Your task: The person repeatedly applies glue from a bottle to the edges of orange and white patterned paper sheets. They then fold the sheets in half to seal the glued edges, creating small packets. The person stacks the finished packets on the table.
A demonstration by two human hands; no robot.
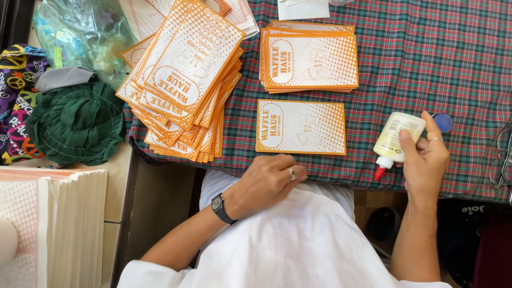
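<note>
A single card (300, 127) lies flat on the tablecloth (426, 58), near the table edge in front of the person. Behind it lies a neat stack of cards (309, 57). To the left of both, a fanned pile of cards (184, 80) hangs partly over the table edge. The left hand (265, 183) rests just before the single card, and the right hand (425, 160) holds a glue bottle (397, 140) to its right

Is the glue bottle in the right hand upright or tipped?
Tipped. The right hand holds the glue bottle slanted, its red tip pointing down and left toward the edge of the checked cloth.
</note>
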